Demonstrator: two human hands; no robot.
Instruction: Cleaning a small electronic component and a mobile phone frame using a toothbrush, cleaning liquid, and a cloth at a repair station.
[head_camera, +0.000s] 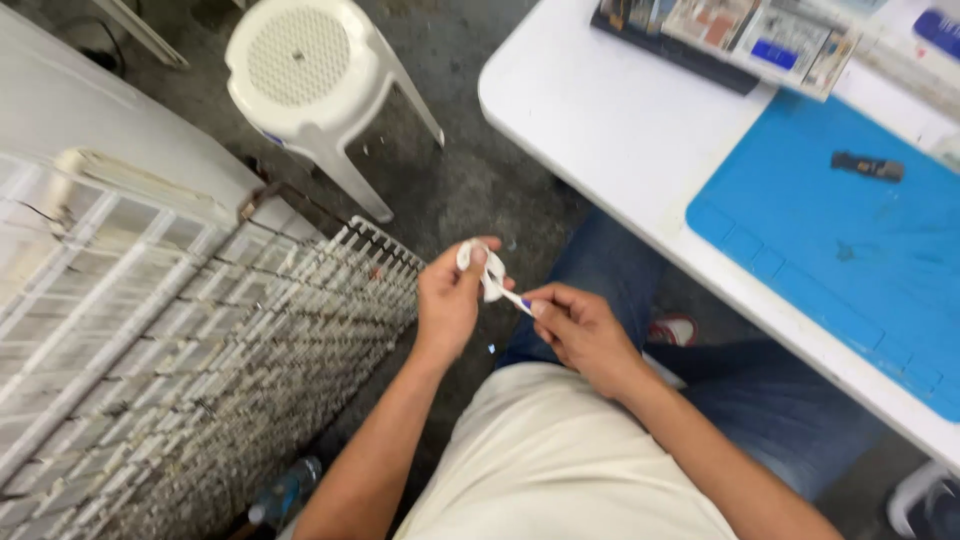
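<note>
While the person sits beside the counter (600, 130), both hands meet over the lap, above the jeans (610, 270). The left hand (448, 300) pinches a small white wad (478, 256) between thumb and fingertips, its grip closed on the wad. The right hand (580, 335) has its thumb and forefinger closed on a thin white strip (505, 294) with a bluish end, which runs up from its fingertips to the wad. Whether wad and strip are one piece or two that touch cannot be told. Both are held in the air between the hands, well apart from the counter.

On the counter lies a blue mat (850, 250), and on the mat a small dark part (868, 166). Beyond the mat sits a flat box (740, 35) with coloured pictures on it. On the floor to the left stands a white stool (310, 80), and nearer lies a dusty finned grille (180, 370). A clear bottle (285, 492) lies by the left forearm.
</note>
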